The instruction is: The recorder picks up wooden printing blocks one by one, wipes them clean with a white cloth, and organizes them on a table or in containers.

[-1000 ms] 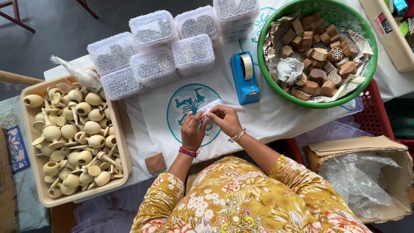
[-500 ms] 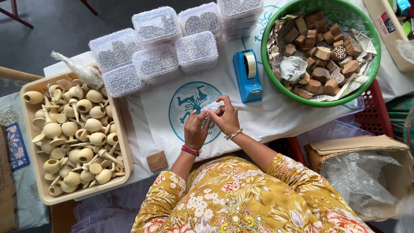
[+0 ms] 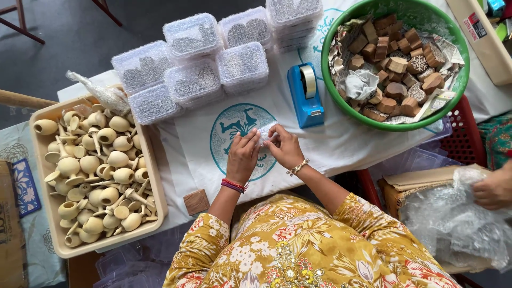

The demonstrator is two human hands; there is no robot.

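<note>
My left hand (image 3: 242, 154), with red bangles at the wrist, and my right hand (image 3: 285, 148), with a gold bracelet, meet over a white cloth (image 3: 341, 144) with a teal round print. Both pinch a small item in clear bubble wrap (image 3: 266, 133); what is inside is hidden. A blue tape dispenser (image 3: 305, 96) stands just beyond my right hand. A small wooden block (image 3: 196, 202) lies near the table's front edge, below my left forearm.
A beige tray (image 3: 41, 197) of pale wooden cups sits at left. Several lidded clear boxes (image 3: 194, 80) are stacked at the back. A green basin (image 3: 458, 93) holds wooden stamp blocks and paper. At right, another person's hand (image 3: 493, 189) rests on bubble wrap (image 3: 453, 218) over a cardboard box.
My two hands stay together on the small wrapped item, fingers shifting slightly. Another person's hand has come into view at the right edge on the bubble wrap.
</note>
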